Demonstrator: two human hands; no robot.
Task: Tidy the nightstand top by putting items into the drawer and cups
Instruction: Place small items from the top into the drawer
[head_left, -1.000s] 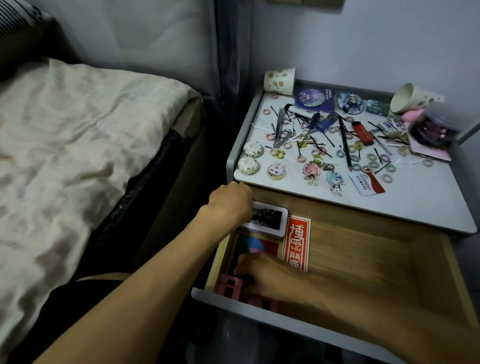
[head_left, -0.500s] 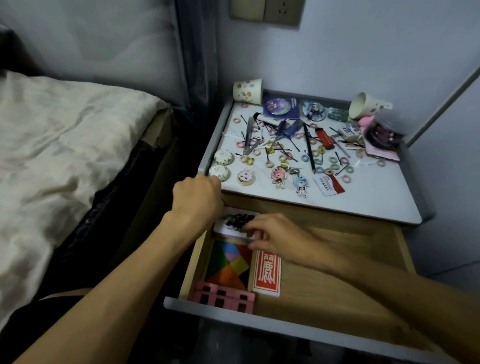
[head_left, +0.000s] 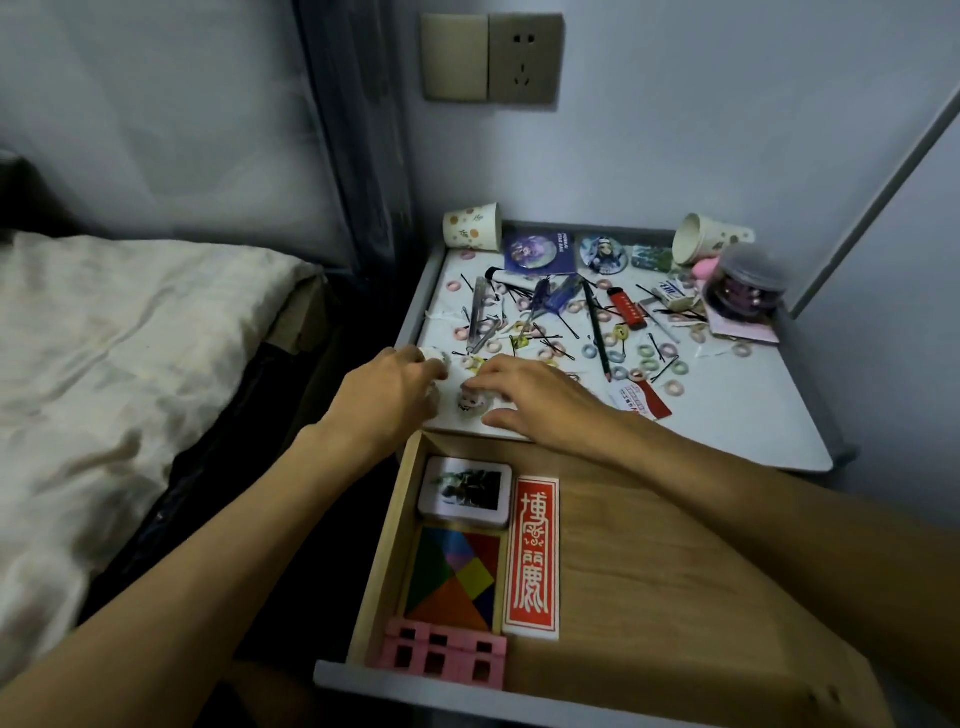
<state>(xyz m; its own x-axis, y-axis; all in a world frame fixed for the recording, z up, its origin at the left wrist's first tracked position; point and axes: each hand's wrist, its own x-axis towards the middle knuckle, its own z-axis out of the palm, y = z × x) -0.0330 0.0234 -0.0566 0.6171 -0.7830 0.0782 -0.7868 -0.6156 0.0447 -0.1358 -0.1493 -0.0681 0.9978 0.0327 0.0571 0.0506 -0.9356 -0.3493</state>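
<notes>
Left hand (head_left: 387, 389) curled round a white round badge (head_left: 434, 356) at surface (head_left: 727, 415) front-left — right hand (head_left: 530, 397) lay loose, fingers spread over a charm (head_left: 470, 404); drawer (head_left: 623, 597) stood open.

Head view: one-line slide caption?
Left hand and right hand reach small badges at the front edge of the cluttered nightstand, above the open drawer holding a tin, tangram and red card.

wall (head_left: 727, 130): far side, plain pale blue-grey
socket plate (head_left: 491, 57): beige switch and outlet side by side, high on far wall
strip (head_left: 872, 208): grey diagonal, far right
bed (head_left: 130, 364): left, rumpled cream sheet, dark base
curtain (head_left: 156, 130): sheer grey, behind bed
light: dim, cool
</notes>
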